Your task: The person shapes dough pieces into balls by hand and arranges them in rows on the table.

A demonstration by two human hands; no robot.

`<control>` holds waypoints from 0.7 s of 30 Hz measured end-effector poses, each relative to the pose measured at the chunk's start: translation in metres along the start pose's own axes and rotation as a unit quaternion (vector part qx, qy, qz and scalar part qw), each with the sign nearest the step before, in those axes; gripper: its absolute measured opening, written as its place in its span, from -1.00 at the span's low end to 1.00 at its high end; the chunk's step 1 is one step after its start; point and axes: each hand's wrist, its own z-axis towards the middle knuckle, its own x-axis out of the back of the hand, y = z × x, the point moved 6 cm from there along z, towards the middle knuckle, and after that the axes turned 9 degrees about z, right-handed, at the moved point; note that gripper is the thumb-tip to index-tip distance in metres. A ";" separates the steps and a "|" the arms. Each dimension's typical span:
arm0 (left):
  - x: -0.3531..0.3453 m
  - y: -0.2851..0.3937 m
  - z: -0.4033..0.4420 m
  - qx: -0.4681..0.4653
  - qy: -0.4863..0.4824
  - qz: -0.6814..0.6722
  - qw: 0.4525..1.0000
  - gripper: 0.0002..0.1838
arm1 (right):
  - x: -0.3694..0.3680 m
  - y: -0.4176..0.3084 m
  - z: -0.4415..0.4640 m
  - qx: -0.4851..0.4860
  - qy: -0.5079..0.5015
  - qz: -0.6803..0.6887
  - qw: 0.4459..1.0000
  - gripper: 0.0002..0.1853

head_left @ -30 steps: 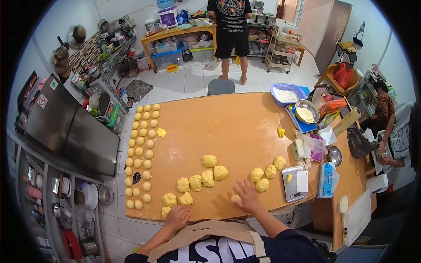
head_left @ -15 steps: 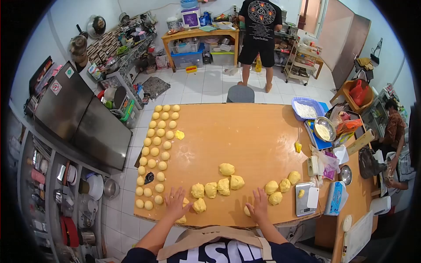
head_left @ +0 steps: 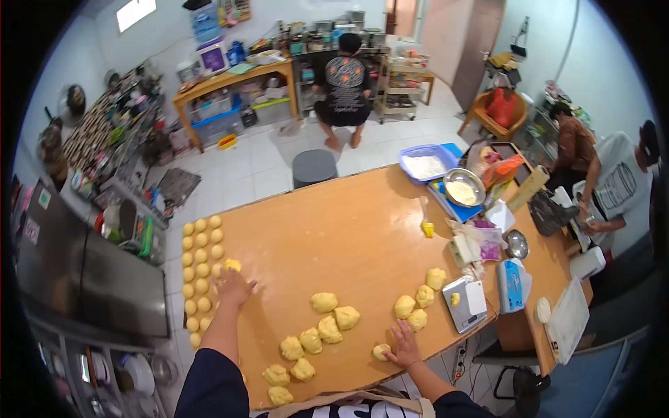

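Note:
My left hand [head_left: 235, 287] reaches out at the left side of the table, its fingers stretched and thumb apart. Its fingertips are at a flat yellow piece [head_left: 233, 265], beside the rows of smooth round dough balls [head_left: 202, 270]. Near the front edge, my right hand [head_left: 403, 345] lies with spread fingers, palm down. By its thumb is a small dough ball [head_left: 380, 352], partly covered. Rough yellow dough lumps [head_left: 329, 329] lie between my hands, and several more dough lumps [head_left: 424, 296] sit just beyond my right hand.
On the right stand a scale [head_left: 465, 306] with a small dough bit, a tissue pack [head_left: 513, 287], a metal bowl [head_left: 464, 188] and a blue basin of flour [head_left: 426, 165]. A grey stool [head_left: 314, 168] is behind the table. One person [head_left: 343, 90] squats at the back; others are at right.
The view has swung to the right. My left hand has moved from the front edge up to the yellow piece. My right hand stays by the small dough ball. The person at the back has squatted down.

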 end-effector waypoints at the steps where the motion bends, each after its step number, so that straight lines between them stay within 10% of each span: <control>1: -0.002 -0.002 0.006 0.005 -0.006 0.006 1.000 0.01 | 0.001 -0.003 0.000 -0.004 -0.002 0.003 1.000 -0.11; 9: -0.053 0.008 0.050 -0.045 0.066 -0.141 0.987 -0.01 | 0.008 -0.013 0.006 -0.024 -0.003 -0.004 1.000 -0.10; 21: 0.032 0.222 -0.271 -0.434 0.031 -0.370 0.821 0.00 | -0.001 -0.112 0.103 -0.046 0.154 0.380 0.911 -0.16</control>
